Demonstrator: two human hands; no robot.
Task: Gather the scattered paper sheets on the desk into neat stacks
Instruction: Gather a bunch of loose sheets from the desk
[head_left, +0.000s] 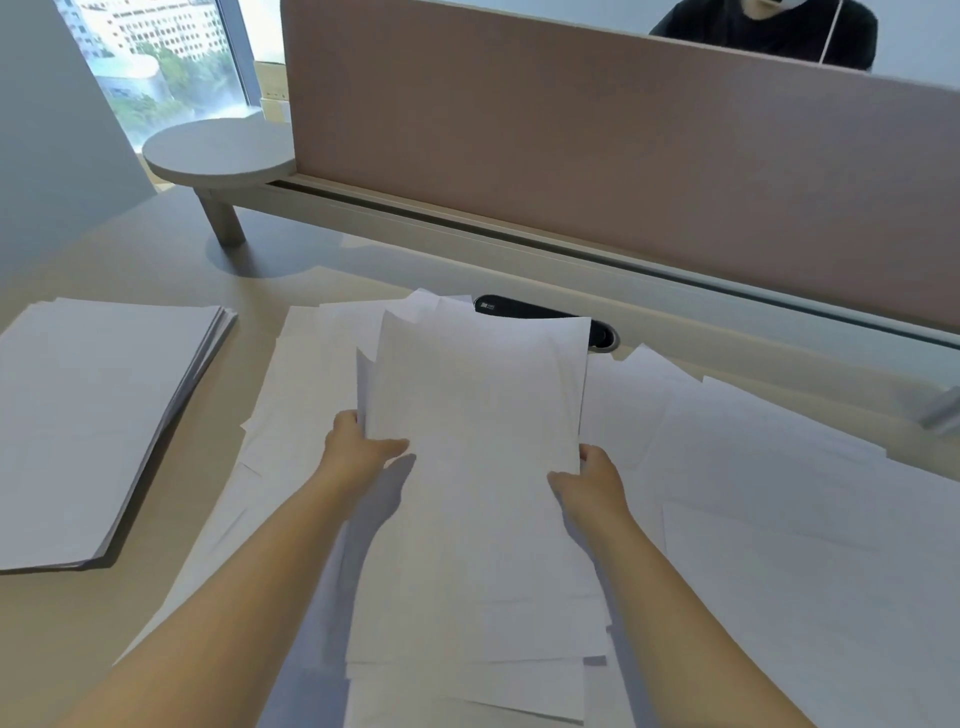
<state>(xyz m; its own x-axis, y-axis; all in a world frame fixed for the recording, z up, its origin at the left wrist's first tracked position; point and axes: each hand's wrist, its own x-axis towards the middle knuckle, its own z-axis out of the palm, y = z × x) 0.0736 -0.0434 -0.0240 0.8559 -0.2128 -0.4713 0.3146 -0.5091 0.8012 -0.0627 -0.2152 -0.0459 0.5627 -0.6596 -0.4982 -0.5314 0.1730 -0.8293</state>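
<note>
Two hands on one bundle of sheets (478, 395), mid-table, raised at far edge. Left hand (358, 447) pinching left edge, thumb on top; right hand (592, 475) pinching right edge likewise. Squaring step, probably. Finished stack (104, 415) lying left. Loose sheets (779, 519) spread right. Next: tap edges flush, carry left.

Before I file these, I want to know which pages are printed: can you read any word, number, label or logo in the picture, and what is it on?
Black cable grommet: a small pale mark at its left end, too small and blurred to read.
Held sheets: blank on the side shown.
Neat stack: top sheet blank.
Loose sheets: no print visible.
Nothing else readable.
</note>
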